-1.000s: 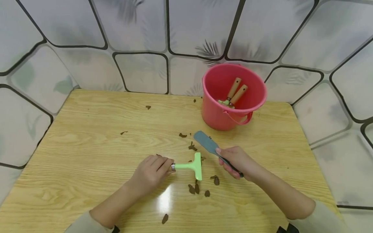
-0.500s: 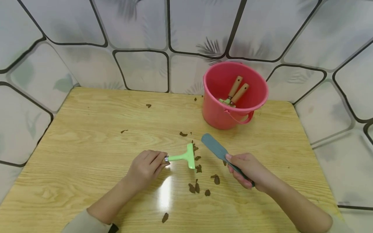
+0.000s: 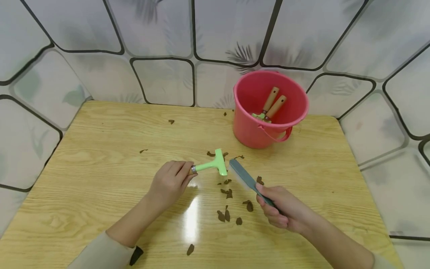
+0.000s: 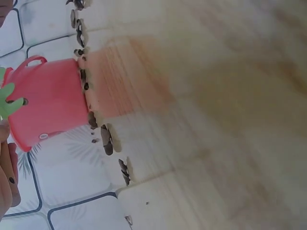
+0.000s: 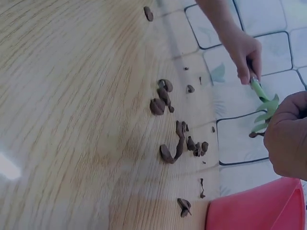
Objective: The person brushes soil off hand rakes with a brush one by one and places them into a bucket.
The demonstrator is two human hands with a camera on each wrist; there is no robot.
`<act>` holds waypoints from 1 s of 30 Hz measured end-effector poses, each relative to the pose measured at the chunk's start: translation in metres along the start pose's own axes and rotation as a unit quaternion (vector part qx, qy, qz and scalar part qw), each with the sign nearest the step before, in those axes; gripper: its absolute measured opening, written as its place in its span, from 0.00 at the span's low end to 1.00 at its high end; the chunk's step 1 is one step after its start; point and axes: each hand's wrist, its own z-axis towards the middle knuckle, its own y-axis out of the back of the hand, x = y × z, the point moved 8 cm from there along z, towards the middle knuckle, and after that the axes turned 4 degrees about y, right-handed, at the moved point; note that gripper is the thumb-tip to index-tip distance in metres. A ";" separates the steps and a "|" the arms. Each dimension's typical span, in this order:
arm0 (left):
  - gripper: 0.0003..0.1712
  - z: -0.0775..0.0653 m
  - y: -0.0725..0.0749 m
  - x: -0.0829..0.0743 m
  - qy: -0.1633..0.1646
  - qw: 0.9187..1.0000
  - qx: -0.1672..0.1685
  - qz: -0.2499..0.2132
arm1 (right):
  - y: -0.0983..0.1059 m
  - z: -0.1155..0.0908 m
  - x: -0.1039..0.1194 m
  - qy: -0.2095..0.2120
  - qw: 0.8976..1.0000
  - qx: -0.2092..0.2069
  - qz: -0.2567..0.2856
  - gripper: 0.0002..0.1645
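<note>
My left hand (image 3: 170,185) grips the wooden handle of a small light-green hand rake (image 3: 217,162). Its tines (image 4: 10,101) show in the left wrist view, with the head raised off the table. Facing it, my right hand (image 3: 282,209) holds a grey-blue brush (image 3: 245,175) by its dark handle; pale bristles show along one side. The brush tip is close to the rake head, with a narrow gap between them. Brown crumbs (image 3: 228,193) lie on the table below and around both tools. In the right wrist view, a dark bit (image 5: 254,134) appears at the rake's tines.
A pink bucket (image 3: 250,130) stands at the back right of the wooden table (image 3: 100,179). Two wooden-handled tools (image 3: 273,104) lean inside it. Stray crumbs, such as one bit (image 3: 190,249) near the front, lie apart. A patterned wall (image 3: 161,82) closes off the back.
The rake has gone away from me, lifting and tilting. The brush first drew back right, then turned to show its bristles and came nearer the rake. A few crumbs are shifted.
</note>
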 end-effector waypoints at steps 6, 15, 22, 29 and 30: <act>0.22 0.007 -0.003 -0.005 -0.022 1.000 -0.005 0.021 | -0.006 0.007 0.000 -0.001 0.998 0.022 0.054 0.23; 0.21 0.007 -0.006 -0.009 -0.034 0.999 -0.010 0.022 | -0.006 0.022 -0.008 0.006 0.994 0.025 0.104 0.23; 0.18 0.000 0.000 -0.025 -0.103 0.993 -0.057 -0.005 | -0.010 0.049 -0.012 -0.028 0.966 0.023 0.257 0.29; 0.17 0.000 0.005 -0.031 -0.116 0.991 -0.070 -0.022 | 0.006 0.066 0.011 -0.023 0.935 0.012 0.353 0.31; 0.18 0.000 0.006 -0.028 -0.107 0.991 -0.070 -0.025 | 0.007 0.065 0.014 -0.020 0.937 0.020 0.348 0.32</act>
